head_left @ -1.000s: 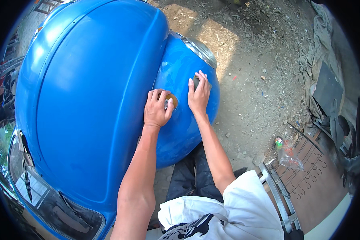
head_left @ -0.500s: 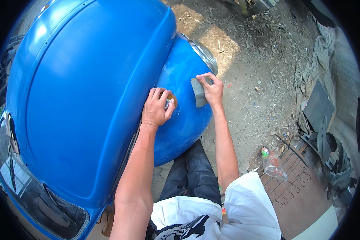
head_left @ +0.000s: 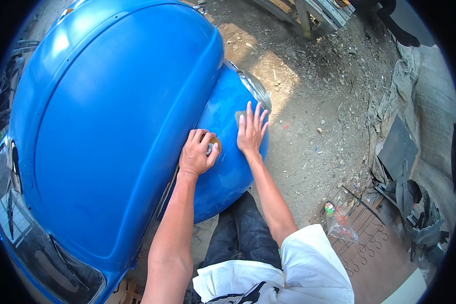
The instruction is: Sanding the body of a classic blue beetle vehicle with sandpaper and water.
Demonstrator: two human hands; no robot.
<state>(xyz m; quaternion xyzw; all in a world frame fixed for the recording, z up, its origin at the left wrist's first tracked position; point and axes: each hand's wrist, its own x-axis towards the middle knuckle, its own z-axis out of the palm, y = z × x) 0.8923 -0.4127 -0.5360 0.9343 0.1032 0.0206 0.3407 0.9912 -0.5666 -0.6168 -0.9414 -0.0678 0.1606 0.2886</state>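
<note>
Over dusty ground [head_left: 309, 157], the streaked blue fender [head_left: 225, 177] seems partway worked, the remainder unclear, with the right hand [head_left: 250, 136] spread flat over a grey sheet [head_left: 239, 115] near the far headlight [head_left: 259, 91], the left hand [head_left: 195, 156] clasping an amber object [head_left: 216, 141] leftward.

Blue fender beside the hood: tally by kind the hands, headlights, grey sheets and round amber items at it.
Left hand and right hand: 2
Headlight: 1
Grey sheet: 1
Round amber item: 1
Total: 5
</note>
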